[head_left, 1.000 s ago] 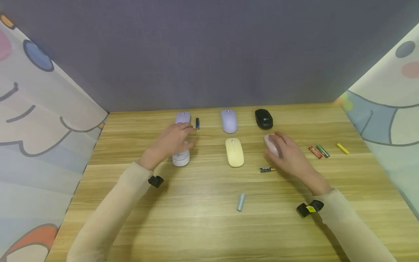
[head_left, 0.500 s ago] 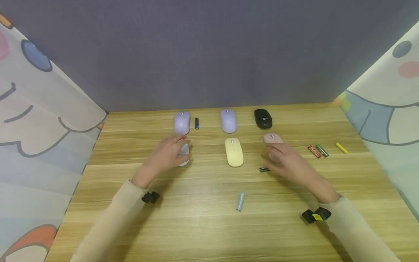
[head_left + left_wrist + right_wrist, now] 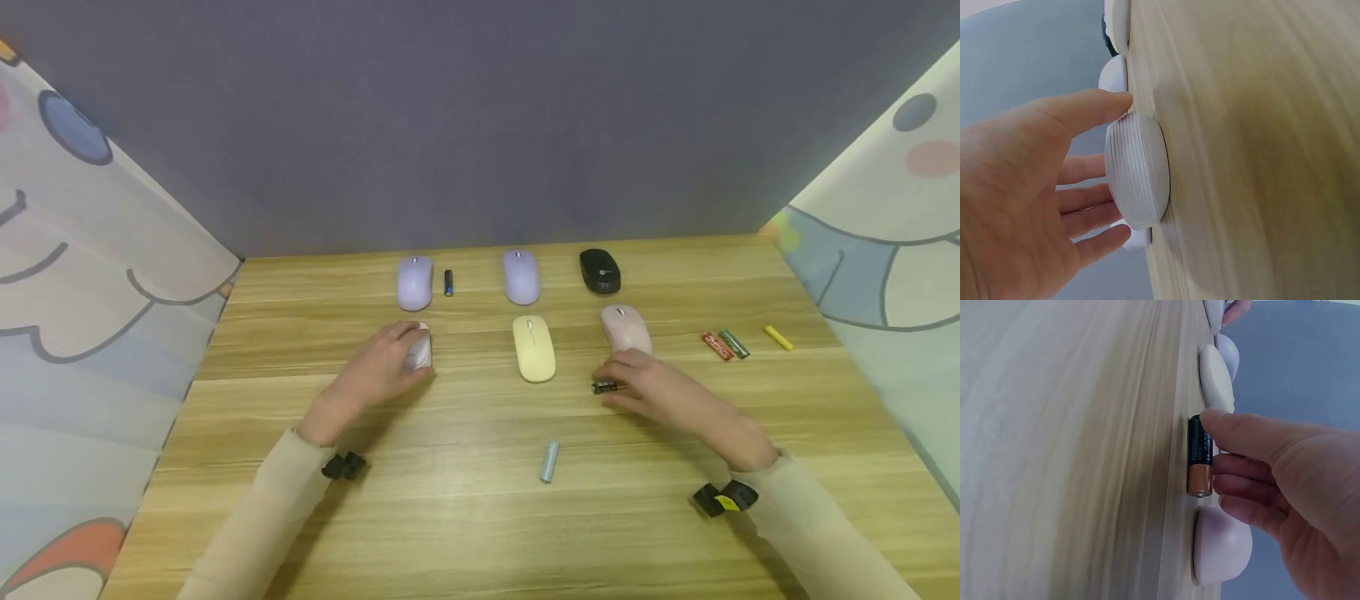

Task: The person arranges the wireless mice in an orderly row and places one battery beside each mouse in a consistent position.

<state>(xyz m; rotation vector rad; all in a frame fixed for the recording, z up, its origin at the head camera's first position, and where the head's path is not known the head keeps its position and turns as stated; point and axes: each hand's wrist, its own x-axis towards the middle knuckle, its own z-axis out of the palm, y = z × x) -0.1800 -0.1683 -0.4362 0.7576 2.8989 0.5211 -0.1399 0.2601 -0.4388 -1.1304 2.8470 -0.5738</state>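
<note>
My left hand (image 3: 378,371) holds a white mouse (image 3: 1144,169) lying on the wooden table. In the left wrist view, its thumb is at one end of the mouse's ribbed side and its fingers reach round behind. My right hand (image 3: 660,396) is at a black and copper battery (image 3: 1200,456) that lies flat on the wood. Its thumb overlaps the battery's black end in the right wrist view, with the other fingers spread close along the far side. Just beyond this hand sits a pink mouse (image 3: 626,327).
Two lilac mice, one on the left (image 3: 415,283) and one in the middle (image 3: 521,277), and a black mouse (image 3: 600,271) line the back. A yellow mouse (image 3: 534,350) sits mid-table. Other batteries are blue-black (image 3: 448,283), grey (image 3: 550,462), red (image 3: 717,346), green (image 3: 734,343) and yellow (image 3: 778,337).
My right hand has drawn back from the pink mouse to the black and copper battery. My left hand has moved toward me and settled at the white mouse, uncovering the left lilac mouse.
</note>
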